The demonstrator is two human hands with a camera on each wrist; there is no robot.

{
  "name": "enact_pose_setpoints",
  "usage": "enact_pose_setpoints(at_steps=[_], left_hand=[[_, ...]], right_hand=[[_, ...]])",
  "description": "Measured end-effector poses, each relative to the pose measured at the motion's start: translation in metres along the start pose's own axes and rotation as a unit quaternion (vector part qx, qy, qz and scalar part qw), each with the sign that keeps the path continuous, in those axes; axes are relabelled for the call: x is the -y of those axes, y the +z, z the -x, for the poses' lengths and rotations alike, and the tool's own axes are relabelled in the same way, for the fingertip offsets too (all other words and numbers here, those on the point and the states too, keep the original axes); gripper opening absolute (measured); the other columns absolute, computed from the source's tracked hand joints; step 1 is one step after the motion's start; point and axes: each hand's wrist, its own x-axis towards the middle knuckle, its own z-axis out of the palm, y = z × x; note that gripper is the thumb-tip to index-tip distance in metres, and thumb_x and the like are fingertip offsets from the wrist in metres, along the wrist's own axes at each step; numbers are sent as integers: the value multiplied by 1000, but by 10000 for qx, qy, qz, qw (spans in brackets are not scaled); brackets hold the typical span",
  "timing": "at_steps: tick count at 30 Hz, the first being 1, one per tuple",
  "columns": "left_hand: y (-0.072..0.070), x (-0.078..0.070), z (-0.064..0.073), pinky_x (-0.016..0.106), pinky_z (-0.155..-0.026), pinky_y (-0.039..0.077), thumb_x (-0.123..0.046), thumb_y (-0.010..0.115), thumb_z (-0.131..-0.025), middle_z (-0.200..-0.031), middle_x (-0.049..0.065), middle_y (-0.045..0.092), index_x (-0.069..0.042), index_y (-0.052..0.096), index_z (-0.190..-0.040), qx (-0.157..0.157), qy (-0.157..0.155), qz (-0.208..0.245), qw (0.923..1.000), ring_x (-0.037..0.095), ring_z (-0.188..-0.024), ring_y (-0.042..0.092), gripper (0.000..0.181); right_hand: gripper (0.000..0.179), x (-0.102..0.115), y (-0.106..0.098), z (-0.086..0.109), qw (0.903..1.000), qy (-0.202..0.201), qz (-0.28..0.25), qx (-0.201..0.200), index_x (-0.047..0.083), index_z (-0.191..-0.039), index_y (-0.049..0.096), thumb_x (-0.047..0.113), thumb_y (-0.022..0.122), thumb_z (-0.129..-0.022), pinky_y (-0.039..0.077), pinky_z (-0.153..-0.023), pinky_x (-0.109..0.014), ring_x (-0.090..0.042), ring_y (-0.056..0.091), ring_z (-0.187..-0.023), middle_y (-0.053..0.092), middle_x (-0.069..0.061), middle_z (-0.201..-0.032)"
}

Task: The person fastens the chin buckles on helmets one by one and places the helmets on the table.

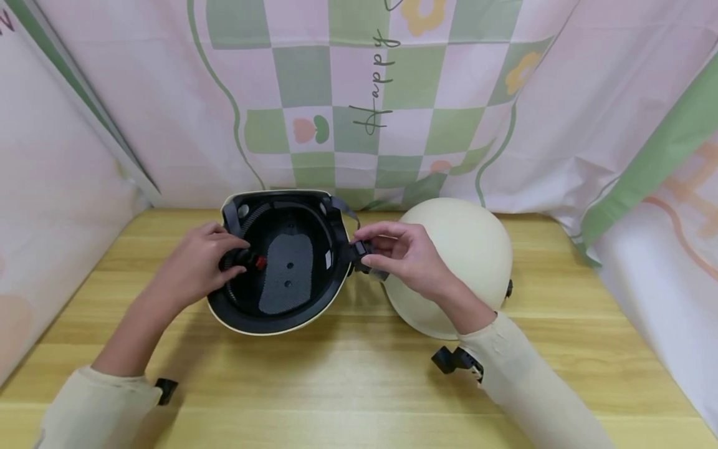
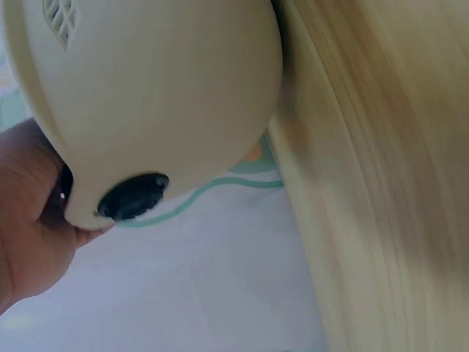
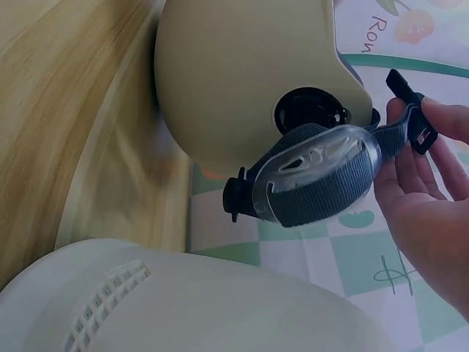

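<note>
A cream helmet lies upside down on the table, its black padded inside facing up. At its left rim my left hand pinches a black buckle with a red part between thumb and fingers; in the left wrist view the helmet shell hides that buckle. Beyond the right rim my right hand pinches a black strap buckle on the chin strap. A ribbed strap with a clear plastic chin cup hangs below it, outside the shell, near a round black fitting.
A second cream helmet sits dome up just right of the first, partly under my right forearm. Both stand on a wooden table. A patterned curtain hangs behind the table's far edge, with cloth at both sides.
</note>
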Motion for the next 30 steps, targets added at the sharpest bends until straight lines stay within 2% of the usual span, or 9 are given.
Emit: enact_pose_setpoints(at_steps=[7,14,17,21,23,27,30], left_hand=[[4,-4,-6,50,-83,49,-5,89,-79,-101,18,74,5,77,-102,234,-11,-262,9994,36,-92,58,28],[4,-12,-13,54,-88,48,1,87,-79,-104,18,67,4,78,-103,880,-329,-515,9942,36,-99,57,26],[4,-16,-14,52,-85,47,7,83,-80,-103,18,65,3,79,-101,991,-349,-724,9918,36,-97,56,22],[5,-17,-15,47,-77,45,10,77,-82,-96,16,64,2,79,-95,851,-227,-860,9924,35,-91,54,16],[6,-16,-15,48,-78,46,9,79,-81,-95,15,63,1,79,-92,695,-140,-715,9949,34,-90,55,14],[8,-10,-15,51,-83,49,7,85,-79,-98,14,62,2,78,-89,248,63,25,9997,34,-92,55,14],[8,-6,-14,52,-89,49,5,86,-80,-105,14,64,1,77,-90,-61,35,762,9971,34,-98,55,14]], right_hand=[[35,-1,2,0,9999,68,-120,79,-26,-118,58,-25,66,-84,60,-82,-27,-13,72,-99,73,-2,-112],[33,-1,4,-1,9998,2,-69,181,-23,-118,60,-23,67,-85,60,-80,-27,-13,72,-96,73,-1,-112],[33,-1,4,-1,9998,10,-63,195,-23,-118,60,-22,68,-86,59,-80,-26,-13,71,-95,73,1,-112],[31,-1,6,-1,9998,30,-17,183,-22,-117,61,-21,68,-86,59,-78,-25,-13,71,-93,72,2,-110],[31,-2,7,-1,9998,34,18,189,-22,-117,62,-21,68,-86,58,-77,-25,-14,71,-92,72,3,-109],[31,-2,8,-2,9998,24,48,208,-21,-117,62,-20,67,-87,58,-77,-24,-13,70,-93,71,4,-109],[31,-1,9,-2,9998,-7,54,207,-22,-117,62,-21,67,-86,57,-76,-23,-12,70,-93,71,3,-108]])
